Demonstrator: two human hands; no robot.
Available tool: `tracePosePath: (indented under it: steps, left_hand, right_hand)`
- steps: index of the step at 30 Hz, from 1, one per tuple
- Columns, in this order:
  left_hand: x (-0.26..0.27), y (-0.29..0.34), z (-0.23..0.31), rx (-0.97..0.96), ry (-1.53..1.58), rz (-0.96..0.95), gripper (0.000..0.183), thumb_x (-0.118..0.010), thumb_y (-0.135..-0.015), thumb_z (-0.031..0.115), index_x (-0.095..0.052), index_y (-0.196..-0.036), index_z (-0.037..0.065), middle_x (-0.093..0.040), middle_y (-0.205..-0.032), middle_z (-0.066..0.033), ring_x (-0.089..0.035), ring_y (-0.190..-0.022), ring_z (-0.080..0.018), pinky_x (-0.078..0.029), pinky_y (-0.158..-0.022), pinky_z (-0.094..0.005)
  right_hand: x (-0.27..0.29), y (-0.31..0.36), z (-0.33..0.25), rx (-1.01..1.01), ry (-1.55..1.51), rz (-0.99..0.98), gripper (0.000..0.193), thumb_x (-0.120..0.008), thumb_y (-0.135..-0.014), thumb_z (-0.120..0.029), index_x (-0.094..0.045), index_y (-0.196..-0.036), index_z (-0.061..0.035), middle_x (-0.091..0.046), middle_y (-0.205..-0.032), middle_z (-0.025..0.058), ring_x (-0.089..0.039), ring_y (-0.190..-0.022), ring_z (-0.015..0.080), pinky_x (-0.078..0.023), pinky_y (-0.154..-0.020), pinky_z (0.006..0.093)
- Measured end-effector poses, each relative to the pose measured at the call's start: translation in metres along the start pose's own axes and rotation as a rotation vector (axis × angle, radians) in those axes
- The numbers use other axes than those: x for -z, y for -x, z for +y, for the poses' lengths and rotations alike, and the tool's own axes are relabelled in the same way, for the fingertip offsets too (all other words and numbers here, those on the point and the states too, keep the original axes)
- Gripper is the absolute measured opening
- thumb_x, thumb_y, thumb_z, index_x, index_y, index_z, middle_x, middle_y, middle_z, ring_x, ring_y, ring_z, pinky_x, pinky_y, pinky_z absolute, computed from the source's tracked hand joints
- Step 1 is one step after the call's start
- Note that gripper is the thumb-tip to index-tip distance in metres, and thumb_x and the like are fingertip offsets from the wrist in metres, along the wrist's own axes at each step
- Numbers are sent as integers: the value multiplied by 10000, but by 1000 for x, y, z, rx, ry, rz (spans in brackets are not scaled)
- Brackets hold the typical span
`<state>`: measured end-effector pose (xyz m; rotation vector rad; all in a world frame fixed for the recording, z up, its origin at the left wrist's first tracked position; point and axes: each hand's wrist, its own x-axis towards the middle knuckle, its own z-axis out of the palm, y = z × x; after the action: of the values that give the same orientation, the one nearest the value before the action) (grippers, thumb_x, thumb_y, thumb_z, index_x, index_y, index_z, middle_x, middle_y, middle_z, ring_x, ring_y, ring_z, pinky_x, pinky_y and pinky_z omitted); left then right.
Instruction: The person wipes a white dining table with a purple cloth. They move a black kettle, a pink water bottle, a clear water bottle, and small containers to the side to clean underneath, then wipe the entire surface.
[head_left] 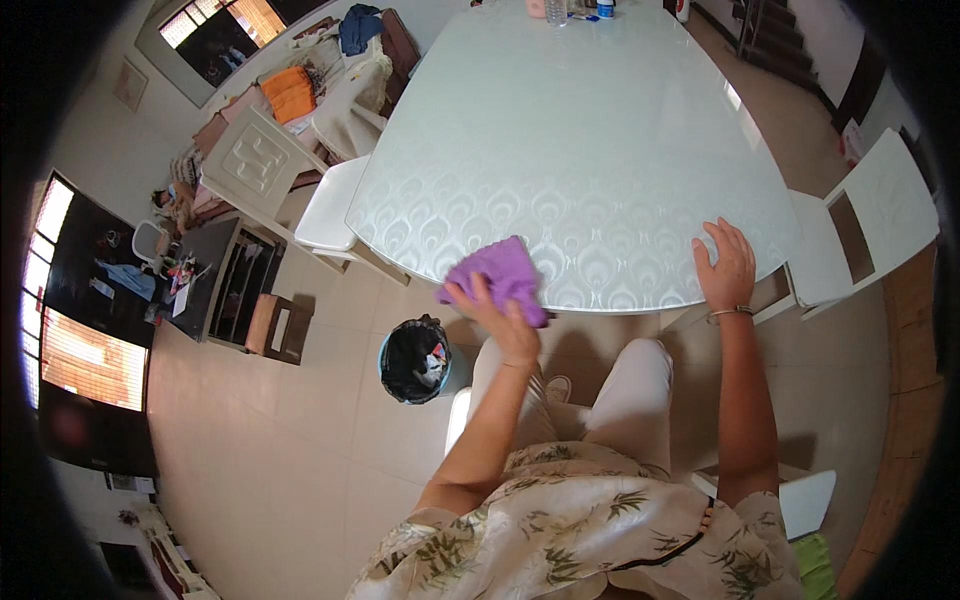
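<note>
A purple cloth (507,257) lies bunched over the near left edge of the glass-topped table (580,130), partly hanging past it. My left hand (506,326) grips the near side of this cloth, with some fingers on top of it and the thumb side hidden. Farther right, my right hand (727,268) rests flat near the table's front right corner, fingers stretched out and nothing held. The tabletop is pale, with a shell-like pattern along its near end.
Below the left corner stands a bin (413,362) lined with a black bag, with litter inside. White chairs flank the table at left (335,205) and right (820,245). A bottle (556,12) and other small items stand at the far end. A cluttered sofa (230,120) is at the left.
</note>
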<state>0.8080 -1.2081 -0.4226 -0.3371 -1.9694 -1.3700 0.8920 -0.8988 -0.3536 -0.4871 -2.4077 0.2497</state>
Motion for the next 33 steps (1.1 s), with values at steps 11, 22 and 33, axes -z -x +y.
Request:
tracePosePath:
  steps: [11,22,33]
  left_hand:
    - [60,-127,-35,-92,-698,-527,495,-517,-904,298,-526,-1355,92,-422,-1460,-183,-303,-1390,-406,-148,-1130,-602]
    - [-96,-192,-20,-313,-589,-955,631,-465,-941,510,-431,-1437,122,-381,-1500,-155,-298,-1404,-380,-224,-1147,-487]
    - [-75,-155,41,-422,-497,-1175,898,-591,-821,629,-356,-1471,55,-295,-1529,-222,-217,-1437,-403,-138,-1162,-528]
  right_hand:
    - [5,4,-6,13,-25,-20,353,-664,-842,-283,-640,-1123,-70,-579,-1268,180,-509,-1193,368,-352,-1045,501]
    - [13,-1,-16,12,-105,-4,369,-658,-817,-307,-658,-1071,-40,-575,-1253,197,-485,-1185,383,-302,-1062,516]
    - [25,-4,-14,56,-69,-101,406,-687,-793,-288,-637,-1097,-23,-525,-1293,221,-444,-1214,397,-277,-1062,558]
